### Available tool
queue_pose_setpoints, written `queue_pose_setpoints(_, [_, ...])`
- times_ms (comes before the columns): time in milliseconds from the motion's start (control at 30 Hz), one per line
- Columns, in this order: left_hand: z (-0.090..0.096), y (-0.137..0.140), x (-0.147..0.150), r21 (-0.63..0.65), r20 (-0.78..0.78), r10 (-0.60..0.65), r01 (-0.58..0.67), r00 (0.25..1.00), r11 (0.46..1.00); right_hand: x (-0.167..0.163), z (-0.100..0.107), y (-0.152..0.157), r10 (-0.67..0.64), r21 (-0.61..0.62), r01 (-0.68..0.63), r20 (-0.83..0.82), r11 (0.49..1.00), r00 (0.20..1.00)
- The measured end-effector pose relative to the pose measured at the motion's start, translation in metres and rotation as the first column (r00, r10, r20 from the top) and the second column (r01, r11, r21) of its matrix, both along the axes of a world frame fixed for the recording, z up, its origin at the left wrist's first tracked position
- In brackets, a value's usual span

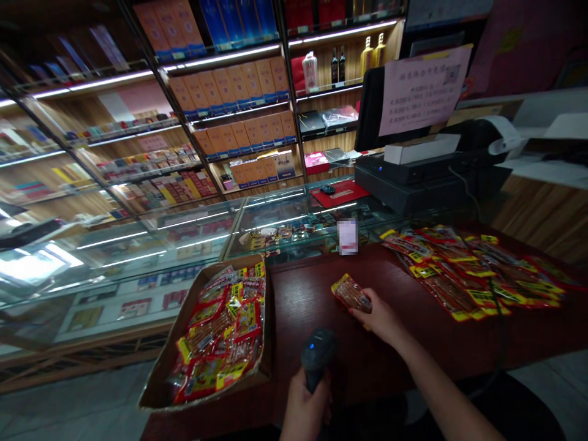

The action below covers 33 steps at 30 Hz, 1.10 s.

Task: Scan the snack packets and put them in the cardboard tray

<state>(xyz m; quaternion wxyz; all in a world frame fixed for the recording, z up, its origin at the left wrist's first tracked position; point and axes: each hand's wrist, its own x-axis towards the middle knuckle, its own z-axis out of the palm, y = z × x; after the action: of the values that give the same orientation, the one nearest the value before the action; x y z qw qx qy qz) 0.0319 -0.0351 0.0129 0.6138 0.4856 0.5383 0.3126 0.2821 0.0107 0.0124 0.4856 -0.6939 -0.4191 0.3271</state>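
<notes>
My left hand is wrapped round the handle of a dark barcode scanner, whose head shows a small blue light. To its upper right, my right hand grips a snack packet by its near end, just above or on the dark red tabletop; I cannot tell whether it touches. The packet has a yellow end and a clear front with brown sticks inside. A cardboard box on the left holds several similar packets. On the right lies a spread pile of snack packets.
Behind the table stands a glass display counter, with a red mouse pad and a mouse. A monitor carries a pink paper notice. A cable runs over the right pile. Lit shelves hold boxes and bottles.
</notes>
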Motion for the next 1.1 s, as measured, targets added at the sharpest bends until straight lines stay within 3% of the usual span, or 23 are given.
queue_pose_setpoints(33, [0.0,0.0,0.0,0.007,-0.004,0.001,-0.001,1.0,1.0,-0.008,0.0,0.001,-0.029,0.011,0.032,-0.22,0.999,0.975])
queue_pose_setpoints(100, [0.001,0.0,0.0,0.013,-0.011,0.0,0.0,1.0,1.0,-0.022,0.003,0.001,-0.044,0.013,0.064,-0.582,0.998,0.812])
queue_pose_setpoints(133, [0.001,0.0,0.0,0.012,-0.013,-0.002,0.002,1.0,1.0,-0.028,0.004,0.001,-0.04,0.018,0.072,-0.688,0.997,0.725])
queue_pose_setpoints(200, [0.0,0.0,0.0,0.006,-0.007,-0.013,0.013,1.0,1.0,-0.035,0.009,0.0,-0.031,0.028,0.086,-0.785,0.996,0.619])
queue_pose_setpoints(300, [-0.001,0.0,-0.001,0.004,-0.008,-0.011,0.011,1.0,1.0,-0.037,0.014,0.0,-0.004,0.048,0.078,-0.832,0.996,0.555])
queue_pose_setpoints(467, [0.0,-0.001,-0.001,0.002,-0.002,0.007,-0.007,1.0,1.0,-0.037,0.005,0.001,-0.056,0.032,0.136,-0.801,0.99,0.596])
queue_pose_setpoints(667, [0.006,-0.001,-0.002,-0.002,-0.007,-0.011,0.01,1.0,1.0,-0.039,-0.015,0.001,-0.077,0.133,0.283,-0.777,0.95,0.625])
queue_pose_setpoints(900, [0.02,-0.006,0.01,-0.031,0.066,-0.015,0.017,0.998,0.999,-0.039,-0.02,-0.002,-0.074,0.169,0.3,-0.752,0.939,0.655])
queue_pose_setpoints(1100, [0.038,-0.007,0.024,0.0,0.038,-0.03,0.03,0.999,1.0,-0.044,-0.026,-0.001,-0.126,0.143,0.328,-0.729,0.934,0.673])
